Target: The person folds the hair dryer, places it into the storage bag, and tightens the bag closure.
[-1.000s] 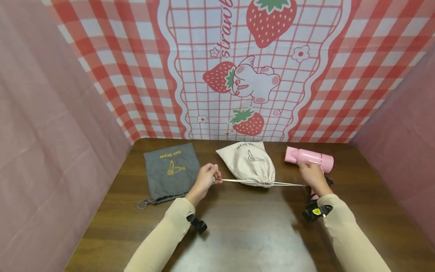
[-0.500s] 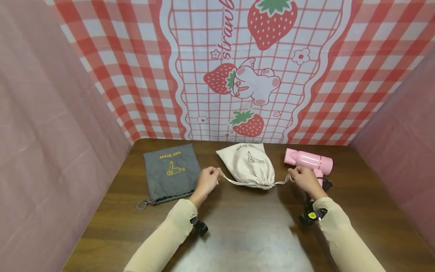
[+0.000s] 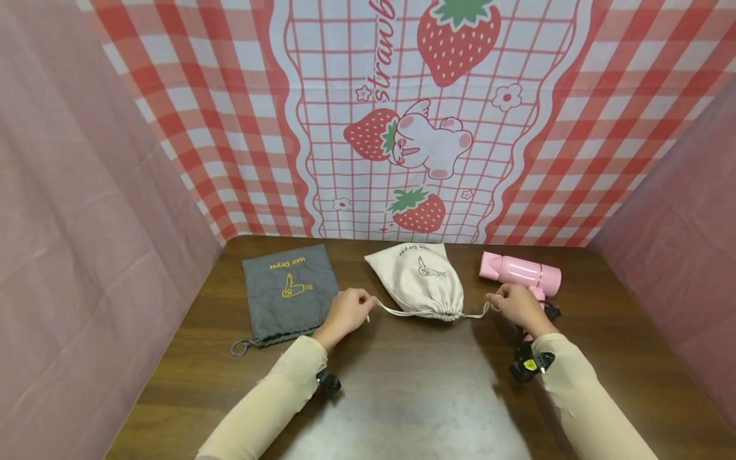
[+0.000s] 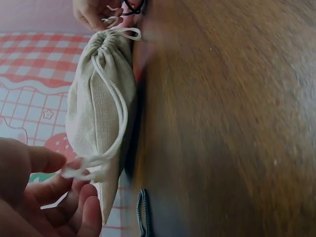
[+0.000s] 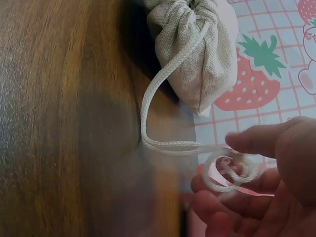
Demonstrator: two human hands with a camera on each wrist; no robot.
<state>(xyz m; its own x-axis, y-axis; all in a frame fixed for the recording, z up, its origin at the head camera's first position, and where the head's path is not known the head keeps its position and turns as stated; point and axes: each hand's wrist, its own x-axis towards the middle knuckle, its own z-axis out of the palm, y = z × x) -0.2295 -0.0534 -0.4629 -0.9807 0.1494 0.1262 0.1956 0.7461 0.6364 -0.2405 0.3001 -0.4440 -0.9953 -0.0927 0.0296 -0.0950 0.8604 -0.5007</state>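
A cream drawstring bag (image 3: 422,278) printed with a hair dryer lies at the table's far middle, its mouth gathered tight and its body bulging. What is inside is hidden. To the left of the mouth, my left hand (image 3: 347,310) pinches one end of the white drawstring (image 4: 116,106) between thumb and fingers. On the other side my right hand (image 3: 517,305) holds the opposite end, a small coil of cord (image 5: 215,185) between its thumb and fingers. Both stretches of cord hang slack.
A flat grey drawstring bag (image 3: 290,291) lies on the left beside my left hand. Behind my right hand rests a pink hair dryer (image 3: 520,271), its handle and dark cord partly covered by the hand. Checked strawberry cloth (image 3: 420,211) hangs at the table's back edge.
The drawstring was pulled straight between my hands a second ago and has gone slack. My right hand has moved left toward the bag. The bag has stayed in place.
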